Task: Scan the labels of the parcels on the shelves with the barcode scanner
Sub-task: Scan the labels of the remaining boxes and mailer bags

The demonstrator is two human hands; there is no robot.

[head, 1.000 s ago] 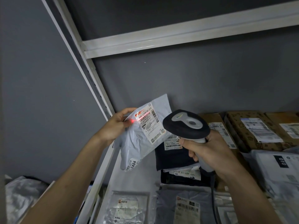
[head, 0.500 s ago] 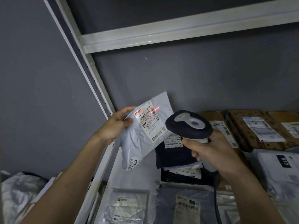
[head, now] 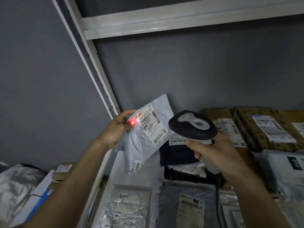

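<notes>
Parcel (head: 144,142), a grey mailer, is held up by its upper corner in the left hand (head: 115,129); a red dot is cast beside its label (head: 151,125). To its right, the barcode scanner (head: 193,126) is gripped by the right hand (head: 213,150).

Dim overall; red scanner dot (head: 132,122) glares; wide-angle bends edges; bg soft.

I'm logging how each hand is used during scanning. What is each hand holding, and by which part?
The left hand pinches the grey mailer bag at its upper left edge, beside the label. The right hand wraps the barcode scanner by its handle.
</notes>
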